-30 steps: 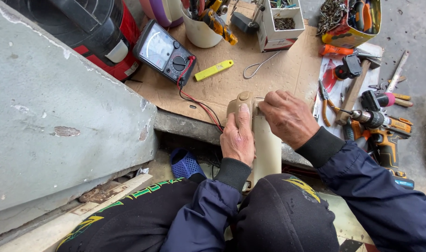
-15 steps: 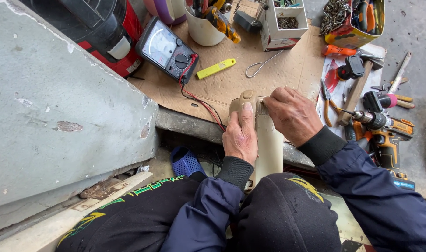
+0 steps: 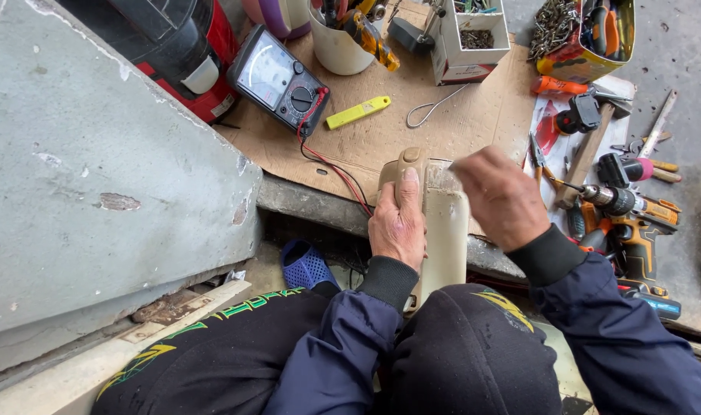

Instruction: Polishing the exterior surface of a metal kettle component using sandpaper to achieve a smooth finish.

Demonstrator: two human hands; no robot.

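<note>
A long cream plastic appliance casing (image 3: 446,238) rests upright between my knees, its rounded top near the cardboard sheet (image 3: 458,123). My left hand (image 3: 398,223) lies along its left side, thumb up on the rounded top, gripping it. My right hand (image 3: 500,196) sits at the casing's upper right with fingers pinched together on a small thing I cannot make out. An analog multimeter (image 3: 281,81) lies on the cardboard, its red and black leads (image 3: 331,165) running down toward the casing.
A yellow tester (image 3: 358,112), a wire loop (image 3: 433,107), a white cup of tools (image 3: 343,38) and a box of screws (image 3: 473,34) sit on the cardboard. A cordless drill (image 3: 634,219), hammer (image 3: 588,146) and screwdrivers lie right. A grey slab (image 3: 81,169) fills the left. Blue slipper (image 3: 304,265) below.
My right hand has lifted slightly off the casing top and shifted right, fingers now pinched. My left hand's thumb has slid up onto the rounded top.
</note>
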